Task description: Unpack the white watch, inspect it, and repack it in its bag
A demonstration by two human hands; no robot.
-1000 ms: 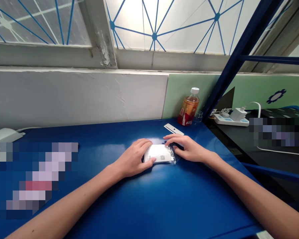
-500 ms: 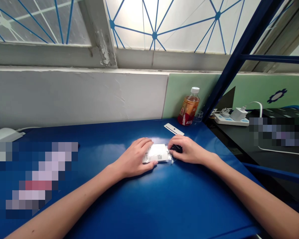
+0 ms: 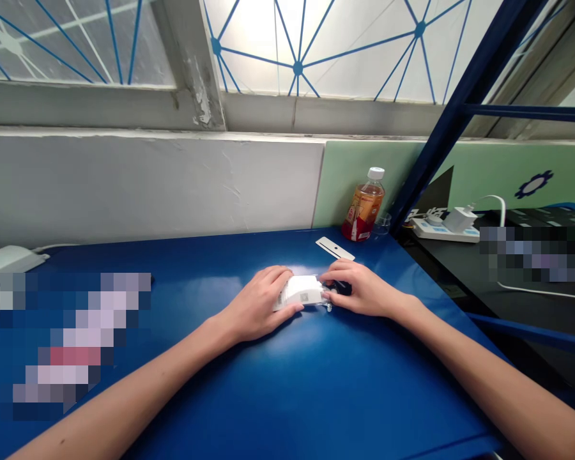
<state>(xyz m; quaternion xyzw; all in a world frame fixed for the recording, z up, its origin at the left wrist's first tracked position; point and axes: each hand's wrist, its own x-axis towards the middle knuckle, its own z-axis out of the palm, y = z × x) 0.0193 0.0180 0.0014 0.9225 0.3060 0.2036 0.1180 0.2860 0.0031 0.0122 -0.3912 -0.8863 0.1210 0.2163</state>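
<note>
A small white packet (image 3: pixel 304 287) with a little printed square on its front lies on the blue tabletop (image 3: pixel 292 390), in what looks like clear plastic wrap. My left hand (image 3: pixel 263 297) grips it from the left, thumb along the near edge and fingers over the far side. At its right end, the thumb and fingers of my right hand (image 3: pixel 354 286) pinch the crinkled clear plastic (image 3: pixel 328 305). A dark patch shows beneath my right palm; whether it is an object or shadow is unclear. Just beyond that hand rests a flat white strip (image 3: pixel 334 248) with a dark slot.
A drink bottle (image 3: pixel 364 206) with a white cap stands at the back right, beside a small clear cup (image 3: pixel 382 223). A slanting blue post (image 3: pixel 441 147) rises there. Farther right is a white power strip (image 3: pixel 443 229). At far left lies a white device (image 3: pixel 7 265).
The white packet's right part has bulged upward and its front face is tilted more toward me. My right fingers have moved slightly left onto its end. My left hand has barely moved.
</note>
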